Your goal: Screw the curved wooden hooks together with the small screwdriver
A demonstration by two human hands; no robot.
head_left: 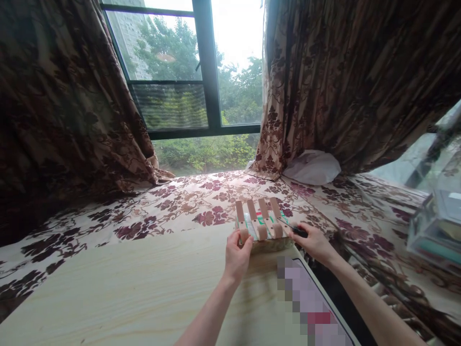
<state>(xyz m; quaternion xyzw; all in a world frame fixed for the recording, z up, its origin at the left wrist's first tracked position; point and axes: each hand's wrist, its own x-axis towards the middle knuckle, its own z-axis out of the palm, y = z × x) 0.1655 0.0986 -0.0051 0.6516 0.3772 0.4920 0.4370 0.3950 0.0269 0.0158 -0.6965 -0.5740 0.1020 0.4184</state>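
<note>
Several light-brown wooden hooks (265, 218) stand side by side, each a flat upright strip with a curled lower end and small dark holes. They rest against a block (273, 244) with green-and-white packaging at the far edge of the wooden board. My left hand (238, 250) pinches the curled end of the leftmost hook between thumb and fingers. In my right hand (313, 242) is a screwdriver (299, 231) with a black handle, its thin shaft pointing left toward the rightmost hook. Whether its tip touches a screw is too small to tell.
The pale wooden board (108, 288) spans the foreground. A partly pixelated flat panel (320, 302) lies at its right edge. Behind is a flower-patterned cloth (212, 192) below a window. A white bag (312, 166) and a clear plastic box (437, 230) are to the right.
</note>
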